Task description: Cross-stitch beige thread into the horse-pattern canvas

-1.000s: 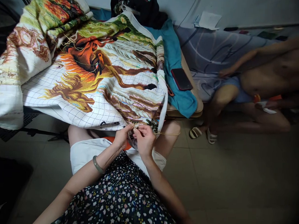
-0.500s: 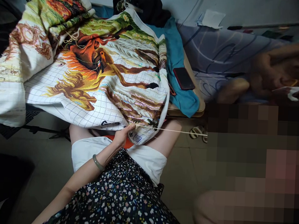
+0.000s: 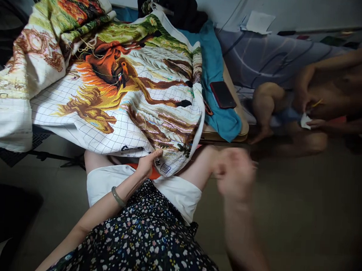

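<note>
A large cross-stitch cloth point(image 3: 172, 55) with horses on a gridded white ground spreads across the bed edge and over my knees. My left hand point(image 3: 148, 162) is closed on its near edge, thumb on top and fingers hidden beneath the fabric. To the right of the cloth, beyond my knee, my right hand point(image 3: 235, 174) is raised and blurred by motion. Its fingers look curled in; what they hold, if anything, does not show. Several loose threads point(image 3: 86, 47) lie on the stitched part, and a small needle threader-like bit point(image 3: 120, 76) rests near the orange horse.
A phone point(image 3: 222, 94) lies on a teal cloth point(image 3: 212, 69) at the bed's corner. Dark clothing point(image 3: 177, 11) is heaped behind. Another person point(image 3: 323, 97) sits at the right, holding something white point(image 3: 305, 121). A tripod-like leg point(image 3: 74, 161) stands under the cloth at left.
My right hand has come into clear view at the right, close to my knee. The pale thread stretched rightward from the cloth no longer shows. My left hand has stayed on the edge.
</note>
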Available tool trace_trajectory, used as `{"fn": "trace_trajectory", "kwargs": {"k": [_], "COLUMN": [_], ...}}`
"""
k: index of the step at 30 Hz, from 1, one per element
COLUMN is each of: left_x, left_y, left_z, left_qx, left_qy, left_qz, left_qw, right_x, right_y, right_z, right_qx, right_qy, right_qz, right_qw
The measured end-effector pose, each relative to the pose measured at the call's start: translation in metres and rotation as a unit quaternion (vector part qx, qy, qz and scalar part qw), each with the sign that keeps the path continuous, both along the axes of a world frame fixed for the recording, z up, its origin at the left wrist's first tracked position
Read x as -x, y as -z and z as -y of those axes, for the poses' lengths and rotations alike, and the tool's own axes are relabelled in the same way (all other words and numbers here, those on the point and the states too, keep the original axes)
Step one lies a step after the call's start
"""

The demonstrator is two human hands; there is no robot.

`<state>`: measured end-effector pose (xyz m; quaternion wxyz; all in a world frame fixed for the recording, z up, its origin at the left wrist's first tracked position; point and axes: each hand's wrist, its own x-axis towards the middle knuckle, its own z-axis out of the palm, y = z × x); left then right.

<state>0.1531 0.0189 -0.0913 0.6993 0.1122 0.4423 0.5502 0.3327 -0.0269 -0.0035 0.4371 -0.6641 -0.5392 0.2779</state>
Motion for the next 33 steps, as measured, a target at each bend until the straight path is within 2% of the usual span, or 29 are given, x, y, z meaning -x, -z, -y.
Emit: {"fn": "trace_trajectory", "kwargs": {"k": [3,5,8,13,21,33], "left_x": [0.001,0.002,0.003,0.002,0.002,0.002], "left_y": [-0.003,-0.005,-0.006,-0.004,-0.003,-0.004], "left_z": [0.001,0.002,0.003,0.002,0.002,0.001], "left_qx": [0.012,0.017,0.021,0.01,0.012,0.015], "left_qy": [0.022,0.037,0.041,0.034,0.046,0.024], "left_qz": [-0.004,-0.004,0.006,-0.003,0.005,-0.001], "left_qw": [1.0,0.999,0.999,0.999,0.999,1.0], "right_x": [0.036,0.056,0.066,0.06,0.062,0.062], "right_y": [0.019,0.033,0.046,0.046,0.045,0.045], "right_z": [-0.003,-0.006,-0.011,-0.014,-0.014,-0.016], "right_qx": [0.098,0.097,0.065,0.061,0.067,0.057], "right_qy": [-0.119,-0.119,-0.086,-0.087,-0.088,-0.093], "right_qz": [-0.097,-0.083,-0.03,-0.005,-0.026,-0.015], "right_qw": [0.983,0.985,0.994,0.994,0.993,0.994]}}
